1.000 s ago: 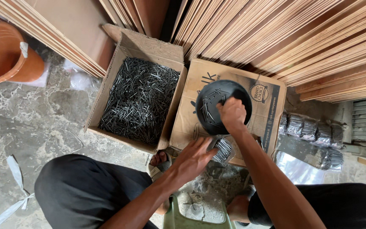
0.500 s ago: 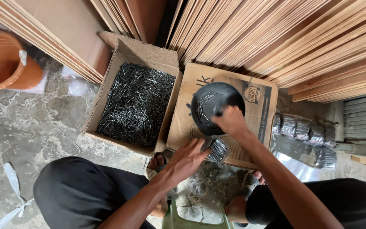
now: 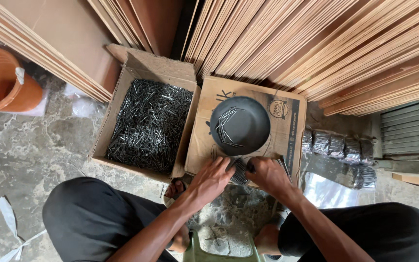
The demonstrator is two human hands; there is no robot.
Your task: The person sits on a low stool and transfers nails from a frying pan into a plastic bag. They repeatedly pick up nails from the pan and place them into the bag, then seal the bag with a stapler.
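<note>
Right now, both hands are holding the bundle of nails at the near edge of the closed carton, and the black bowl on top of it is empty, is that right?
Not quite: the black bowl holds a few loose nails, as the head view shows. The rest stands.

Near edge of flattened carton: I see my left hand and right hand closed in on a nail bundle; no gap to pass between them.
Carton centre: black bowl with loose nails sits here, open from above.
Left of carton: open box of nails, walls upright, touching the carton's left edge; entry from above only.
Far edge: leaning wood sheets wall it off.
Right of carton: row of bagged nail bundles on the floor, beside a clear plastic sheet.
Far left: bare stone floor, orange bucket at the corner.
Near side: my knees and a green stool crowd the approach.
</note>
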